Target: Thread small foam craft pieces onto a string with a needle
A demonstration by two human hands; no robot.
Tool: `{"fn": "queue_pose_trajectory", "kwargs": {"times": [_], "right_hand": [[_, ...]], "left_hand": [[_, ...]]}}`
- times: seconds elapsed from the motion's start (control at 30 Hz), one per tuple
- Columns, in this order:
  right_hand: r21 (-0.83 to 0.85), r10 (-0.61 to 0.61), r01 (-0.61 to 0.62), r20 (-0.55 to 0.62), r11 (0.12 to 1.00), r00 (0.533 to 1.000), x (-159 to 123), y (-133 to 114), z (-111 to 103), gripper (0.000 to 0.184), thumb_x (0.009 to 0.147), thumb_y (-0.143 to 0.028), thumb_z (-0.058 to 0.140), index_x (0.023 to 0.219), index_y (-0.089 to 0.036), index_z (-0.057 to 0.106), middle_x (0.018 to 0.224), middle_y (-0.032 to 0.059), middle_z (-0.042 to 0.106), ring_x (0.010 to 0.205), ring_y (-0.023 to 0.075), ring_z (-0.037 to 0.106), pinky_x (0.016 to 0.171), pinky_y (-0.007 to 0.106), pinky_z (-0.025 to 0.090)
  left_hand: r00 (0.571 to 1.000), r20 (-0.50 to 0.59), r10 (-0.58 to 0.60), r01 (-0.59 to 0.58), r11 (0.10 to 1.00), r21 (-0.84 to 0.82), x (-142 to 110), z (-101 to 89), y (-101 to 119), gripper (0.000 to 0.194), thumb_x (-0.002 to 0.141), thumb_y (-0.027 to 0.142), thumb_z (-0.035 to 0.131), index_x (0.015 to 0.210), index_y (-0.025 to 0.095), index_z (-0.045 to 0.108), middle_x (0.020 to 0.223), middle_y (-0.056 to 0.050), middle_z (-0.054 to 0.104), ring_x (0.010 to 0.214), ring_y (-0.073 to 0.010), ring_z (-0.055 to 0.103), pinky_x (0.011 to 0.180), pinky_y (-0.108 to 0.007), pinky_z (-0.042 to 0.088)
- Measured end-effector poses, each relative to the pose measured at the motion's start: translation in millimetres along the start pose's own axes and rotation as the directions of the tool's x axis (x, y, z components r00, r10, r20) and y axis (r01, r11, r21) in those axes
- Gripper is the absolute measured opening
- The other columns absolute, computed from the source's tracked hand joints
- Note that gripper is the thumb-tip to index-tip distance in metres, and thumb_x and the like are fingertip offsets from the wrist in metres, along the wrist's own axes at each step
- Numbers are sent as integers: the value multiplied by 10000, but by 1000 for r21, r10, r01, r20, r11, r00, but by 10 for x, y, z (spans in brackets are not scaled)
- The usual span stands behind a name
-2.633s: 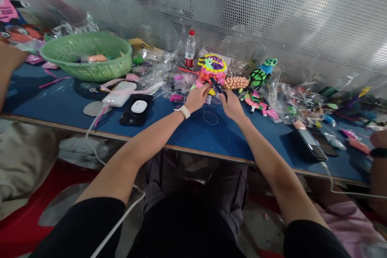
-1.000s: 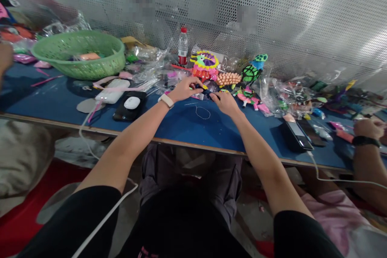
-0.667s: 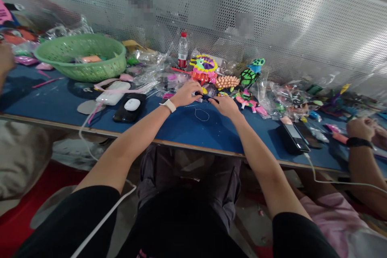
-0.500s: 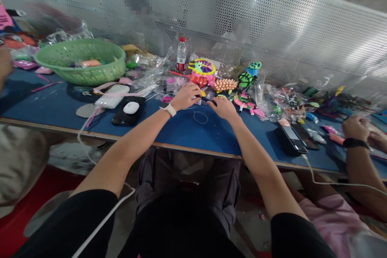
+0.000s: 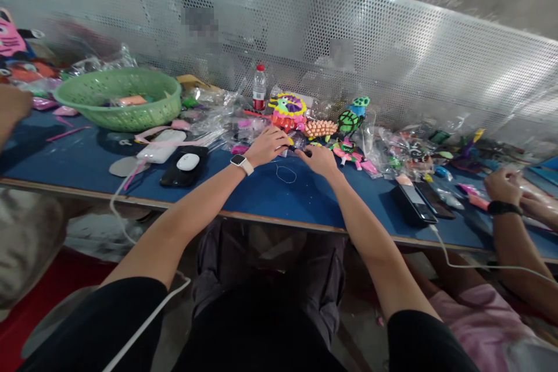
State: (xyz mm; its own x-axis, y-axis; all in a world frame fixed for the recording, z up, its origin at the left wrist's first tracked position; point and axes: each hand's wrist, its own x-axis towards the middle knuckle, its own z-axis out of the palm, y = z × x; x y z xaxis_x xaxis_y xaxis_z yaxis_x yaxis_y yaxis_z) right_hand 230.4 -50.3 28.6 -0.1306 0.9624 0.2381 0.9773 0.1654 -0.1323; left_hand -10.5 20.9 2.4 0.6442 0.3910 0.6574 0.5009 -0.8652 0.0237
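My left hand [image 5: 268, 146], with a pale-banded watch [image 5: 241, 161] on its wrist, is over the blue table with its fingers bent together. What it grips is hidden under the fingers. My right hand [image 5: 320, 158] is closed, with a small dark piece [image 5: 308, 153] showing at its fingertips. Between the hands lies a dark, shiny wrapped lump [image 5: 299, 140]. Just in front of them a thin white loop of thread [image 5: 286, 174] rests on the table. Beyond are a yellow-rimmed figure [image 5: 288, 106], a spiky orange figure [image 5: 321, 128] and a green-and-black turtle-like figure [image 5: 349, 122].
A green basket [image 5: 117, 119] and a black phone [image 5: 174, 177] under a white case are on the left. A red-capped bottle [image 5: 259, 90] stands behind. Plastic bags, a black device [image 5: 412, 209] and another person's hand [image 5: 503, 186] are on the right. A perforated metal screen [image 5: 296, 29] backs the table.
The dark strip that stretched between my hands no longer spans them; a dark piece shows at my right fingertips. The camera view has tilted up slightly.
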Motion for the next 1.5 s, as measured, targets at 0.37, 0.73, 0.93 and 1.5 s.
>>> {"fn": "queue_pose_trajectory", "kwargs": {"times": [0.37,0.73,0.93,1.5], "right_hand": [[109,11,-3,-75,994,997,36,34,2,480,1120,-598,643,874,-236,840,965,109,862,969,295,777,744,372,434],[59,130,-121,-182,991,975,61,144,16,648,1133,-749,514,1091,-212,874,1054,182,881,993,346,801,772,388,498],[-4,104,-107,-178,994,979,32,71,-4,592,1109,-722,600,1097,-195,869,1049,181,879,1055,374,804,821,396,507],[9,28,-29,35,1000,999,21,635,-211,495,1095,-625,660,1162,-185,875,1158,193,867,1060,370,803,871,446,581]], "left_hand": [[998,-48,-40,37,997,-65,11,-32,39,157,1106,259,657,1181,237,794,1259,-111,770,1247,-295,694,1140,-495,539],[748,264,-609,531,311,-788,81,167,218,333,1121,430,590,892,204,676,811,-83,750,700,-176,697,669,-330,594],[685,477,-551,551,-36,-833,129,153,370,241,1008,320,866,867,166,747,806,-55,765,626,-115,665,671,-294,581],[711,246,-659,455,166,-875,101,168,244,334,1073,423,774,845,213,651,687,-16,695,547,-110,612,589,-296,535]]}}
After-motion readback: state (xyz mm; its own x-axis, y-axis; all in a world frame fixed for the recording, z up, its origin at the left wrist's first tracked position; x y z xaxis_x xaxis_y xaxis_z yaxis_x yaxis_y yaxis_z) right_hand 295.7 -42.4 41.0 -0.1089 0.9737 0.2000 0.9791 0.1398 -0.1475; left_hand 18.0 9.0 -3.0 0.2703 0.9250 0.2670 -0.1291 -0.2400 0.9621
